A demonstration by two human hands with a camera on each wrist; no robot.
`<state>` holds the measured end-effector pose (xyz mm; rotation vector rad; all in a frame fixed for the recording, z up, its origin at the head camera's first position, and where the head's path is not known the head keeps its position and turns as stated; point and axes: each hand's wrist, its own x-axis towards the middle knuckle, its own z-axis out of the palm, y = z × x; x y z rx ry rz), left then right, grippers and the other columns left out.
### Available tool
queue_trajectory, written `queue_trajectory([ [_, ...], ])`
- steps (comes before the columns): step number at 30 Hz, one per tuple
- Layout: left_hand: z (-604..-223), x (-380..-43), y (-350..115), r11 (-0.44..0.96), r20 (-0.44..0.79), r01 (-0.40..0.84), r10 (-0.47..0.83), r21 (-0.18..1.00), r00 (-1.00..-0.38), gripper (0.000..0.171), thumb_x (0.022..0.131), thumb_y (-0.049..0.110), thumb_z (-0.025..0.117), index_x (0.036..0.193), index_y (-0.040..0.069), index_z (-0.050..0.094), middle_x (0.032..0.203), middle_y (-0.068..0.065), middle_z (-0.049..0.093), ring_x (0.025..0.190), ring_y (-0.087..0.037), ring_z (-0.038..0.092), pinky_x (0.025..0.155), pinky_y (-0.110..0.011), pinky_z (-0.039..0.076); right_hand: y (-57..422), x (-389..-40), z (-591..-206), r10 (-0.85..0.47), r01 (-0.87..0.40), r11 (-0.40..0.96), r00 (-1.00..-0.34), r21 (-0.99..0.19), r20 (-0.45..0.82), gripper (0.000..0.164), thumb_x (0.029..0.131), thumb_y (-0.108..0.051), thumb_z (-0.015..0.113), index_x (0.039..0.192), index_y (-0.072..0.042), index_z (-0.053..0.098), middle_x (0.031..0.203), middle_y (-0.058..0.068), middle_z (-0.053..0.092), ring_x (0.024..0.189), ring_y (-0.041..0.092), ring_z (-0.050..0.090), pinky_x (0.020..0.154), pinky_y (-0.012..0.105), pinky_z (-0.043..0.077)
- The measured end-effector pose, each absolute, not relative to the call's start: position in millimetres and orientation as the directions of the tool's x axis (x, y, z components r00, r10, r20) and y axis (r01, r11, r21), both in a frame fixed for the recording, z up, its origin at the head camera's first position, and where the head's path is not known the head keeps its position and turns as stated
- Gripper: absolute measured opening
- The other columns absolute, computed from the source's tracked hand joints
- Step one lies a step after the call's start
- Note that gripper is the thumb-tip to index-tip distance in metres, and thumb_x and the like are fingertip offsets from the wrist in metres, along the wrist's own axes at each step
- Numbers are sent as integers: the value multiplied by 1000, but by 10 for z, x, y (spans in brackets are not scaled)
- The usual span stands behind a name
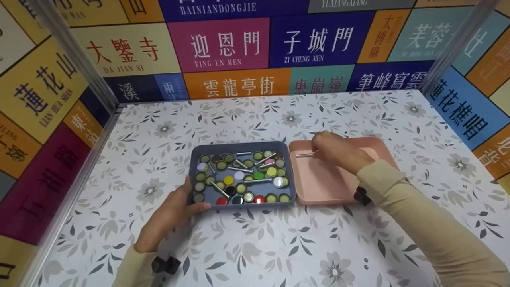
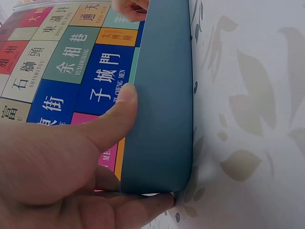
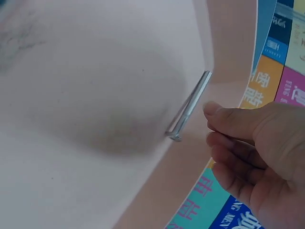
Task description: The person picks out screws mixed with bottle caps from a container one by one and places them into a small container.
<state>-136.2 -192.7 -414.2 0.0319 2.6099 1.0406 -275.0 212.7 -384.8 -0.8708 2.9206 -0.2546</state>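
Observation:
A blue-grey tray [image 1: 239,147] holds many bottle caps [image 1: 258,175] in several colours, with silver bolts [image 1: 240,170] among them. My left hand [image 1: 175,205] holds its near left corner. In the left wrist view the thumb lies against the tray wall [image 2: 162,119], and the other fingers reach round the corner low down. A pink tray [image 1: 318,183] stands against its right side. Over the pink tray's far left part is my right hand [image 1: 332,148]. Below its loosely bent fingers [image 3: 226,117], a single bolt [image 3: 191,106] lies in the corner, apart from the fingertips.
White tabletop [image 1: 151,191] with a grey leaf and flower print lies under both trays. Behind it rises a back wall [image 1: 219,44] of coloured panels with lettering, and similar side walls flank the table. A dark wrist device [image 1: 362,195] sits at the right cuff.

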Motion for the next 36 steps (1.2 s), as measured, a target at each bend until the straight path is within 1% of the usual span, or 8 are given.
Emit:
queue_trajectory([
  [2, -4153, -1367, -1930, 729, -291, -97, 144, 677, -946, 107, 92, 32, 71, 156, -8, -4, 159, -33, 26, 147, -46, 30, 123, -55, 26, 2119, -2705, -3828, -566, -555, 813, -824, -174, -15, 14, 83, -2, 77, 93, 8, 76, 91, 23, 72, 84, 35, 69, 73, 45, 59],
  [6, -4173, -1369, -1934, 723, -272, -79, 155, 686, -950, 106, 92, 31, 72, 155, -9, -4, 158, -34, 29, 146, -46, 32, 123, -55, 25, 2097, -2645, -3794, -598, -593, 789, -801, -161, 22, 15, 83, -2, 77, 93, 9, 75, 90, 23, 72, 84, 37, 69, 73, 46, 59],
  [10, -4180, -1359, -1933, 720, -272, -76, 160, 690, -949, 107, 92, 32, 72, 155, -10, -3, 157, -34, 31, 146, -45, 34, 123, -55, 26, 2079, -2600, -3755, -619, -619, 776, -784, -122, 42, 17, 82, -3, 78, 95, 7, 75, 92, 22, 73, 85, 38, 70, 74, 47, 59],
  [15, -4170, -1359, -1931, 716, -272, -78, 160, 694, -949, 107, 92, 31, 72, 155, -10, -4, 157, -33, 31, 145, -45, 34, 123, -55, 26, 2043, -2533, -3677, -607, -609, 788, -793, -83, 50, 22, 83, -8, 79, 102, 2, 75, 98, 19, 74, 89, 37, 69, 75, 49, 58],
  [21, -4166, -1360, -1935, 703, -249, -60, 170, 708, -953, 106, 91, 29, 73, 155, -11, -1, 154, -34, 35, 143, -45, 39, 122, -55, 28, 1989, -2458, -3652, -580, -583, 812, -812, -40, 64, 25, 83, -15, 80, 105, -4, 75, 100, 15, 70, 90, 35, 66, 70, 50, 56],
  [23, -4165, -1360, -1935, 702, -248, -61, 168, 710, -954, 106, 91, 29, 73, 155, -12, -1, 154, -34, 35, 143, -45, 39, 122, -55, 28, 1973, -2428, -3664, -579, -583, 811, -812, -45, 72, 25, 83, -15, 81, 105, -5, 75, 101, 15, 68, 91, 35, 65, 70, 49, 56],
  [30, -4151, -1369, -1938, 713, -248, -53, 173, 699, -953, 105, 92, 29, 72, 154, -14, -1, 159, -34, 26, 149, -45, 27, 124, -55, 23, 1908, -2331, -3698, -609, -618, 783, -785, -71, 114, 25, 82, -11, 81, 104, -1, 74, 100, 16, 66, 92, 34, 63, 76, 48, 56],
  [36, -4163, -1368, -1935, 711, -251, -60, 166, 701, -954, 105, 92, 29, 73, 154, -13, 0, 157, -34, 29, 147, -45, 32, 123, -55, 24, 1839, -2290, -3670, -592, -603, 784, -798, -150, 112, 26, 84, -8, 79, 108, -2, 73, 102, 17, 66, 95, 33, 61, 81, 46, 55],
])
